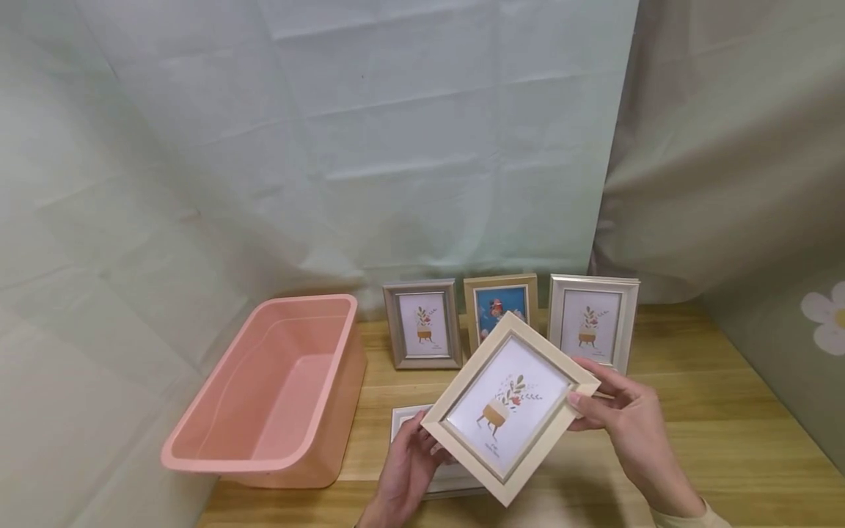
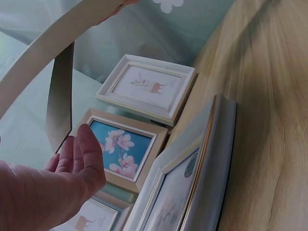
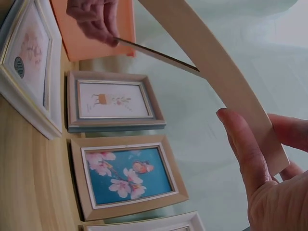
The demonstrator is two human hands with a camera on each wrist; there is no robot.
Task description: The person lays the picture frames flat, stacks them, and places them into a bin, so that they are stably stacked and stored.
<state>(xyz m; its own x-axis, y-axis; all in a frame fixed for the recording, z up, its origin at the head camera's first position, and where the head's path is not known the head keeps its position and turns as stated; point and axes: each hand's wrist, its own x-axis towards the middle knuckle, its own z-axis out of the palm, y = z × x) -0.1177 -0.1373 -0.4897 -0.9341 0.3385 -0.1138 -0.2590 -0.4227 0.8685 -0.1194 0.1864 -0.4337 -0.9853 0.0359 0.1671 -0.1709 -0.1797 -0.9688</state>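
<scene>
Right grip (image 1: 630,422) pinches one corner of the cream frame (image 1: 507,405), thumb in front, fingers behind. That frame tilts over the bench (image 1: 719,411), before three frames (image 1: 495,295) near the back edge. Left grip (image 1: 409,462) touches its back leg (image 2: 59,101); I can't tell if it pinches. Opening the leg seems the step; standing it up needs steady hands.

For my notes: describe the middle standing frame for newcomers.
In the head view, right of the pink tub, the middle frame stands between two frames, partly behind the held frame. Its blue picture with pink blossoms sets it apart; theirs show plants on white.
</scene>
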